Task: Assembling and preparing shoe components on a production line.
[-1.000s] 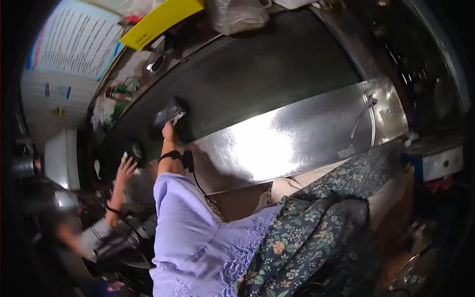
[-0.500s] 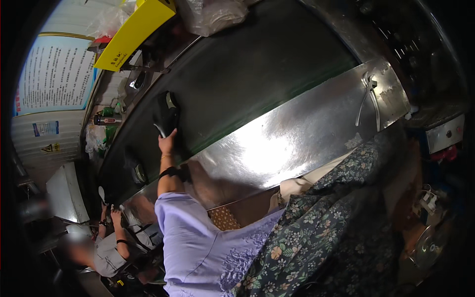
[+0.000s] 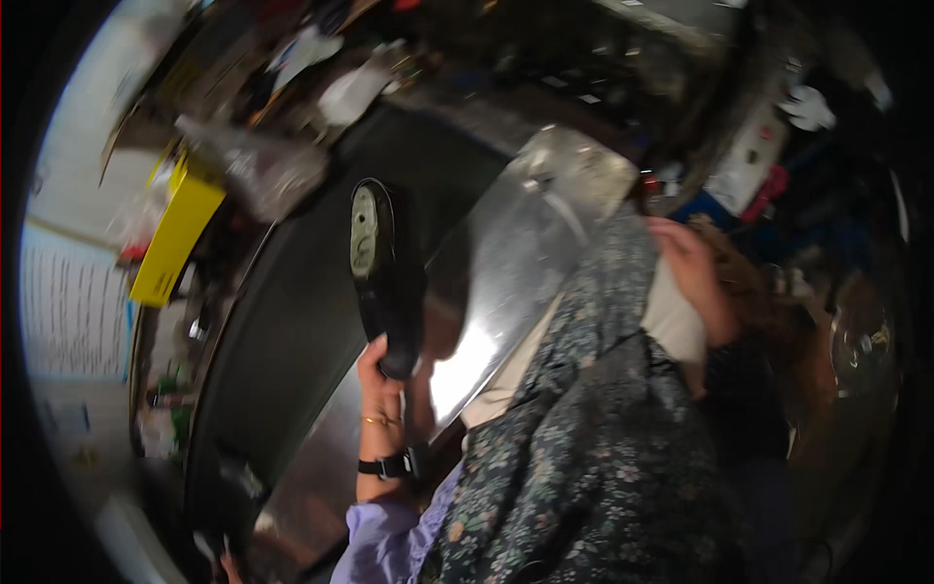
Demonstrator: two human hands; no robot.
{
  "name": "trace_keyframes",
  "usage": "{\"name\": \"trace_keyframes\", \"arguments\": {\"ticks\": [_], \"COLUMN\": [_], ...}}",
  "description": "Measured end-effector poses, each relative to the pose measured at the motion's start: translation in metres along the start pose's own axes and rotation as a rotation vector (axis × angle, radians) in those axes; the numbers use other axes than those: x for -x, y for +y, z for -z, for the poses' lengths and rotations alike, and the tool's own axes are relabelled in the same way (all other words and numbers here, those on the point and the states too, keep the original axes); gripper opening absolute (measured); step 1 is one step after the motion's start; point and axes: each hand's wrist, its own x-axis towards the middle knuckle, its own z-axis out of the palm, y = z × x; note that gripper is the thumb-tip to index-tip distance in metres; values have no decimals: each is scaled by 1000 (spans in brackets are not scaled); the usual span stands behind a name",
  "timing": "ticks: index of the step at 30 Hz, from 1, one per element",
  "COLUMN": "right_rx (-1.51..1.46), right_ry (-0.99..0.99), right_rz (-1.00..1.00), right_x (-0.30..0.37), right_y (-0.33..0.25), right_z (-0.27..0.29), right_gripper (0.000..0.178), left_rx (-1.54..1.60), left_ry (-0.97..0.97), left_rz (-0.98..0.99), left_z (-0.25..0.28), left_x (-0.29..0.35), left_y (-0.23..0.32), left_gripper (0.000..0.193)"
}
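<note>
My left hand (image 3: pixel 377 364) is closed round the toe end of a black shoe (image 3: pixel 391 307). A pale greenish shoe last (image 3: pixel 365 232) with a dark hole shows in the shoe's opening. The shoe is raised over the edge where a dark conveyor belt (image 3: pixel 282 292) meets a shiny metal ledge (image 3: pixel 486 326). On the right, my right hand (image 3: pixel 693 268) is by the floral apron at my side, its fingers stretched out and slightly blurred. I see nothing held in it.
Another dark shoe (image 3: pixel 238 475), blurred, lies on the belt at the lower left. A yellow box (image 3: pixel 177 234) and clear plastic bags (image 3: pixel 258 165) sit beyond the belt. Part of another person's hand (image 3: pixel 230 563) shows at the lower left edge.
My left hand has lifted the shoe off the belt and brought it closer. The view has swung to the right, and my right hand has come into sight.
</note>
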Motion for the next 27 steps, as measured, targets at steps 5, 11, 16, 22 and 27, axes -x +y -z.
{"name": "trace_keyframes", "arguments": {"ticks": [5,11,16,22,27], "right_rx": [-379,180,519,470,429], "right_ry": [-46,202,143,80,45], "right_rz": [439,453,428,366,228], "right_x": [-31,23,48,46,35], "right_y": [-134,-170,-130,-116,-89], "right_z": [-16,25,20,43,38], "right_gripper": [73,44,35,32,28], "left_rx": [607,-110,-421,-557,-685], "left_ry": [-1080,-679,-665,-636,-979], "left_rz": [694,526,248,87,-450], "left_z": [-136,-255,-329,-332,-316], "left_x": [-13,1,-17,-16,-9], "left_y": [-79,-91,-128,-152,-143], "left_gripper": [67,59,39,37,54]}}
